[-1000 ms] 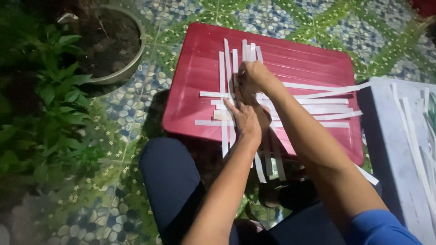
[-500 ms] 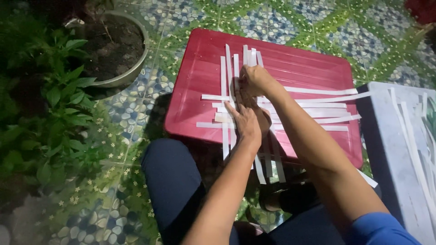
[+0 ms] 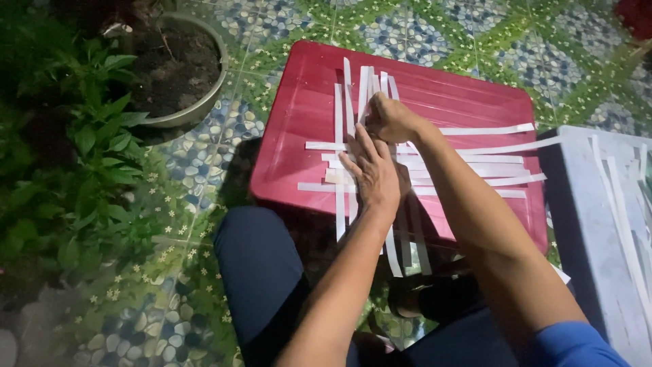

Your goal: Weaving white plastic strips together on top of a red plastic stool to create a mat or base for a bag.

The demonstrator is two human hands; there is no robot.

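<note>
Here your left hand (image 3: 372, 175) lies flat, fingers spread, on the white strips (image 3: 468, 166); your right hand (image 3: 388, 119) pinches one. A soil-filled pot (image 3: 178, 71) and leafy plants (image 3: 75, 156) flank the red lid (image 3: 292, 129) surface.

right hand (image 3: 388, 121) shifted slightly along white strips (image 3: 475, 166)

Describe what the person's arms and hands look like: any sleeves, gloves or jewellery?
Both hands, left and right, are bare, with no gloves, rings or watch visible. The forearms are bare too. A blue short sleeve shows on the right upper arm; the left sleeve is out of view.
</note>
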